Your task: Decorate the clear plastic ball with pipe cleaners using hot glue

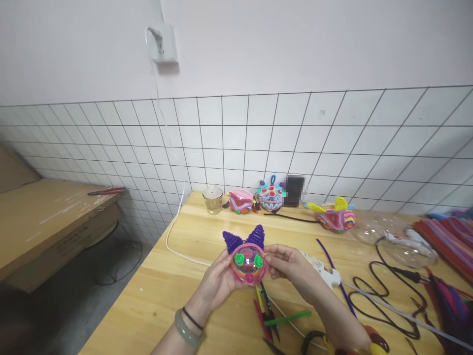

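Over the middle of the table I hold a clear plastic ball animal (249, 266) trimmed with pipe cleaners. It has two purple pointed ears, green eyes, a pink rim and a pink round nose, with striped colours showing through the ball. My left hand (218, 283) cups it from the left and below, fingers partly hidden behind it. At its right edge, my right hand (284, 264) pinches the rim with thumb and fingers. Under the hands lie a green pipe cleaner (290, 318) and several pens or slim tools (266, 310).
Along the wall stand a glass of liquid (213, 201) and finished animals, one pink (241, 201), one blue-and-red (271, 196), one yellow-eared (336, 217). On the right are clear plastic shells (371, 230), a white power strip (325, 271), dark cords (373, 296) and pipe cleaner bundles (443, 246).
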Motion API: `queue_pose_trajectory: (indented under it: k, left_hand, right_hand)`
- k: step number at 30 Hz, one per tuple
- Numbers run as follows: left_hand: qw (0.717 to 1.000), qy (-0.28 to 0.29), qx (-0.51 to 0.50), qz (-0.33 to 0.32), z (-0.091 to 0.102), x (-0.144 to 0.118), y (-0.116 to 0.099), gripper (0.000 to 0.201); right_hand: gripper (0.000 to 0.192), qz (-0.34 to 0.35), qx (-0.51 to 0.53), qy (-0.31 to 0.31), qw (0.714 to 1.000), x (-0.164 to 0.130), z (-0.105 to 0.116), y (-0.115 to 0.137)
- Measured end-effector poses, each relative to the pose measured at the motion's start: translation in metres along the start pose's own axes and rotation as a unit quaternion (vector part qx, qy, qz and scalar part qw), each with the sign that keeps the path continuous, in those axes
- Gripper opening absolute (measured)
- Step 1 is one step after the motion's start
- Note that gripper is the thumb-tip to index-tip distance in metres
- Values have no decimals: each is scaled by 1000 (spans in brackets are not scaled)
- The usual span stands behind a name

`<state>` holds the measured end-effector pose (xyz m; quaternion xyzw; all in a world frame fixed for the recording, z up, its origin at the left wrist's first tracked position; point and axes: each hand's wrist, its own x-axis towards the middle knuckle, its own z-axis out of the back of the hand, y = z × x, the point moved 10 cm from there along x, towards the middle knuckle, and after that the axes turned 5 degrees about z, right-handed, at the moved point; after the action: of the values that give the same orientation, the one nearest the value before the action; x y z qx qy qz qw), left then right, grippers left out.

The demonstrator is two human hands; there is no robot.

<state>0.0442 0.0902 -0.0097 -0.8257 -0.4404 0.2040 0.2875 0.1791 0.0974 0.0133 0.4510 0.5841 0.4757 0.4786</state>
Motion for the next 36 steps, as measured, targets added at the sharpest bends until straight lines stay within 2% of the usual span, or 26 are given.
queue_pose_trajectory:
  k: [10, 23, 36]
  left_hand:
    - [999, 42, -23, 2, -5, 2, 1, 26]
    - [1000, 30, 0, 8, -4, 1, 2, 35]
    - [999, -13, 27, -11, 5, 2, 2, 27]
  right_hand:
    - [41, 14, -14, -4, 1000, 3, 5, -1]
    - [39, 24, -36, -9, 999, 3, 5, 4]
    - [39, 15, -43, 16, 999, 0, -4, 4]
